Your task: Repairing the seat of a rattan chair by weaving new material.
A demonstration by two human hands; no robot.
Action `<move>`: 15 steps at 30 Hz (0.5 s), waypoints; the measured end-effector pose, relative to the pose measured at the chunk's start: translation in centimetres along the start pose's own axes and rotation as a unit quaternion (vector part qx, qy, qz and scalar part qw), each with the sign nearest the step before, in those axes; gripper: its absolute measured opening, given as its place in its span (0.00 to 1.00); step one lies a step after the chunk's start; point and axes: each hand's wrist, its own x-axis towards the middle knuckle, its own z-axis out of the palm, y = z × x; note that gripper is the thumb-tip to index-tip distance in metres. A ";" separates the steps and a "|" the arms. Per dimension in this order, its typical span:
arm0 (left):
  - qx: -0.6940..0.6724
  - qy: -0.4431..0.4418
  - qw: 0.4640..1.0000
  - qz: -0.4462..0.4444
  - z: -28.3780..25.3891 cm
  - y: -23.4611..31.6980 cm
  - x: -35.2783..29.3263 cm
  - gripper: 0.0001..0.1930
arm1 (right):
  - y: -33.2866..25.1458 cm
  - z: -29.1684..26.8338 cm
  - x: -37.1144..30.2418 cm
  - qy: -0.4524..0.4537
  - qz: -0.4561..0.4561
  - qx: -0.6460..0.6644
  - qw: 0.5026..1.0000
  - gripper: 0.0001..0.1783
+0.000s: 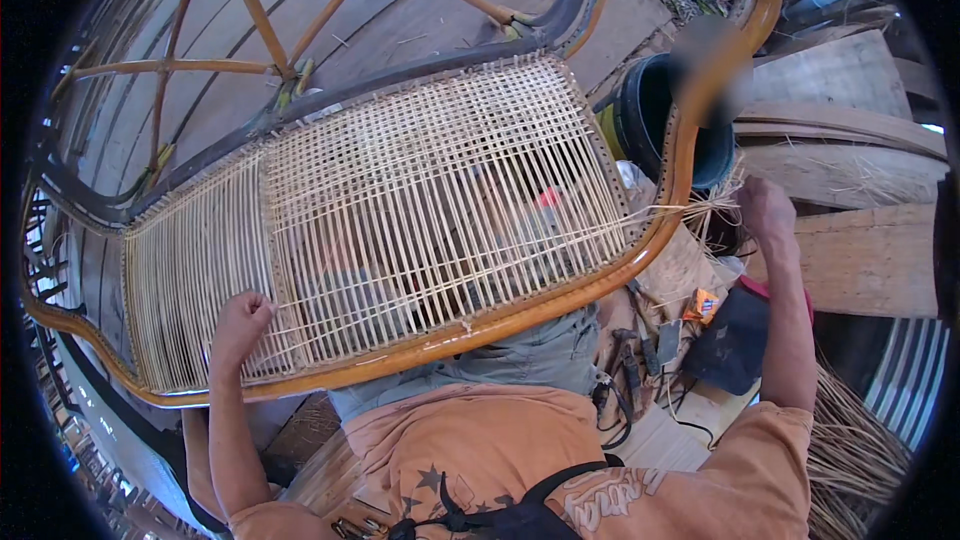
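A cane-woven panel [420, 175] is set in a curved, varnished rattan frame [520, 312] across my lap. Its far part is woven in a tight grid, while the near part has mostly lengthwise strands with a few crossing ones. My left hand [243, 328] is closed over the panel's left part, fingertips pressed together at the strands; what they pinch is too small to make out. Beyond the frame's right rail, my right hand [768, 210] is closed at the ends of loose cane strands [712, 204], which run out from the panel's near right corner.
A dark bucket [712, 155] stands behind the right rail. Hand tools [628, 355], an orange packet [702, 306] and a dark cloth [728, 340] lie right of my legs. Curved wooden boards [860, 255] and a bundle of long canes [845, 450] lie farther right.
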 end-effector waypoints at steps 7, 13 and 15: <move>-0.001 0.006 1.000 0.007 0.2 -0.8 0.5 0.11 | 0.1 0.5 -1.0 -0.068 0.042 -0.092 0.993 0.14; 0.010 0.012 1.000 0.011 0.0 -0.1 0.2 0.11 | -11.6 -0.6 -1.6 -0.072 -0.236 0.065 0.967 0.09; 0.030 0.021 0.999 0.020 0.0 0.2 0.2 0.11 | -12.8 -1.0 -0.9 -0.121 -0.204 0.008 0.971 0.09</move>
